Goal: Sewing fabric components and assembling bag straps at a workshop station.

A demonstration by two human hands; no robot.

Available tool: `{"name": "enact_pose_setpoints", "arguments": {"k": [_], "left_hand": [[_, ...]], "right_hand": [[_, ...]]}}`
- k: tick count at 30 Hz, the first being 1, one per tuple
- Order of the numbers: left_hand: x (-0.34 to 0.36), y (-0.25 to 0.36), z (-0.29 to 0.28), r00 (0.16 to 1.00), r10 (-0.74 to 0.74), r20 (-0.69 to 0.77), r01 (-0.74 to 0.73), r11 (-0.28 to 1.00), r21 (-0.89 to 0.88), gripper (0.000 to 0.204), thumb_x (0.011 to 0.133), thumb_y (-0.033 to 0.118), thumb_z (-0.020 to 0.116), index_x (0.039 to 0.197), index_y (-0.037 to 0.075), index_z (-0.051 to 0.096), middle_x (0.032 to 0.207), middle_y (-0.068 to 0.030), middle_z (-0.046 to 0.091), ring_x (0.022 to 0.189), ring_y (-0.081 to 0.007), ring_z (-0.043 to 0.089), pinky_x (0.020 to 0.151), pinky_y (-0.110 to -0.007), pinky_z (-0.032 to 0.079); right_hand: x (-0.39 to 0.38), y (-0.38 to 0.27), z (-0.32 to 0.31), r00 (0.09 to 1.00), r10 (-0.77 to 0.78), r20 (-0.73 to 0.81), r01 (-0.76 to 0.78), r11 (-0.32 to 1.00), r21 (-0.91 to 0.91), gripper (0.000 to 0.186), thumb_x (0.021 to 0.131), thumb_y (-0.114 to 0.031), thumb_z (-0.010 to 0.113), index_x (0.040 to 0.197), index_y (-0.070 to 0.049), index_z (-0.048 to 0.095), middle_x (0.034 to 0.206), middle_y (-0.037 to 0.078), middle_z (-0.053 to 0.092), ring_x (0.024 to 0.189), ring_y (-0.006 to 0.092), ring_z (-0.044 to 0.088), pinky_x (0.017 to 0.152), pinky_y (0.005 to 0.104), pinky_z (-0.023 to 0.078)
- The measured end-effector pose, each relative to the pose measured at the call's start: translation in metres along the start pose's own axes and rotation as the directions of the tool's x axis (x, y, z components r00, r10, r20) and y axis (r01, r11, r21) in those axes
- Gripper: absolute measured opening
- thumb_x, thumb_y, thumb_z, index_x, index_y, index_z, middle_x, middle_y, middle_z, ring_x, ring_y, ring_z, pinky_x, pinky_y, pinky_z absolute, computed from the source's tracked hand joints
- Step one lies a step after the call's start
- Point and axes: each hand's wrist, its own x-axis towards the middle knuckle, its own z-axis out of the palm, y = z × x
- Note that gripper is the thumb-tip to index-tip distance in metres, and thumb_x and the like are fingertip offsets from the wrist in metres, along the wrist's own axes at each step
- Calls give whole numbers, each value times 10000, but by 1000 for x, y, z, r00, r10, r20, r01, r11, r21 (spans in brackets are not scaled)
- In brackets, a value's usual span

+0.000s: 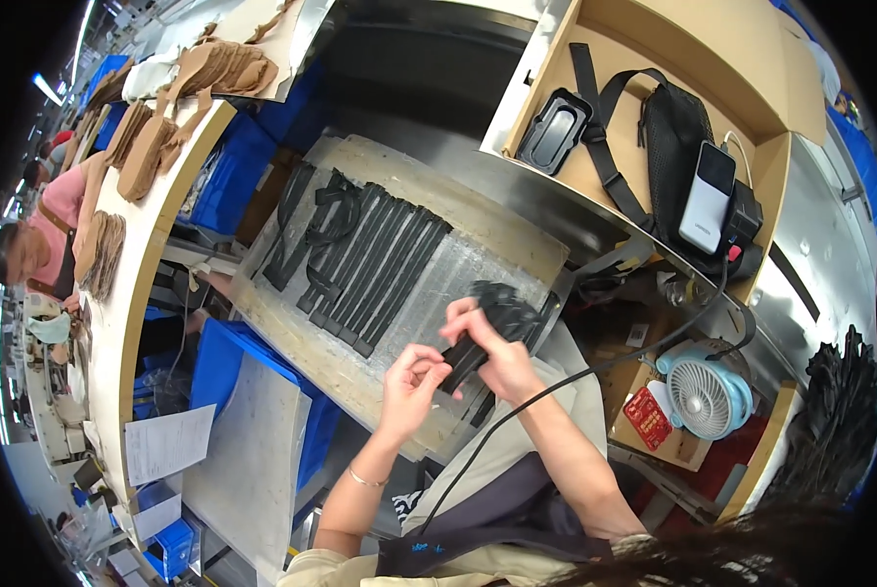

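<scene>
Your right hand (492,352) & left hand (411,380) are both pinched shut on a black strap piece (465,358), held just above the worn cutting board (478,230), w/ more black strips (370,259) laid in a row further left on it

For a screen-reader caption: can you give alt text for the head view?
Both hands, left hand and right hand, hold a black strap piece over a grey work board where more black strips lie in a row. A small blue fan stands to the right.
</scene>
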Motion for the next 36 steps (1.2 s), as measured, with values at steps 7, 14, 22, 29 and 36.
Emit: {"name": "enact_pose_setpoints", "arguments": {"k": [7, 14, 22, 29, 36], "left_hand": [[136, -67, -53, 917, 360, -172, -110, 642, 759, 168, 875, 122, 564, 886, -38, 614, 826, -115, 623, 765, -185, 601, 693, -283, 459], [206, -86, -46, 910, 31, -415, 354, 463, 812, 203, 772, 142, 661, 848, 9, 527, 915, -172, 523, 873, -343, 528, 767, -374, 440], [165, -58, -69, 936, 347, 56, -196, 384, 903, 112, 837, 82, 576, 880, 22, 492, 651, -107, 549, 651, -282, 559, 654, -381, 454], [30, 23, -24, 1000, 0, -8, -1, 992, -129, 300, 927, 37, 428, 1220, 11, 365, 823, -169, 605, 584, -185, 607, 561, -310, 543], [5, 15, 3, 997, 71, -15, -72, 996, -55, 231, 912, 5, 458, 1115, 41, 356, 829, -101, 602, 697, -153, 621, 606, -247, 512]], "right_hand": [[4, -6, -25, 994, -45, 99, 7, 933, 361, 328, 962, -280, 413, 748, -38, 473, 561, -33, 307, 483, 75, 282, 497, 247, 301], [5, -7, -45, 993, 88, -74, -69, 969, 235, 289, 943, -229, 471, 872, 35, 564, 531, -75, 239, 458, 43, 207, 454, 223, 191], [18, 3, -38, 967, 135, -218, -61, 947, 316, 338, 957, -270, 437, 910, 42, 557, 588, -51, 286, 513, 59, 258, 494, 215, 264], [7, 15, -29, 980, 200, -26, -187, 950, 251, 423, 920, -351, 497, 1045, 54, 510, 686, -37, 337, 626, 50, 322, 575, 198, 309], [-1, -3, 19, 969, 243, -48, -247, 964, -100, 377, 937, -320, 450, 1115, -15, 580, 1015, 44, 545, 702, 48, 474, 554, 190, 408]]}}
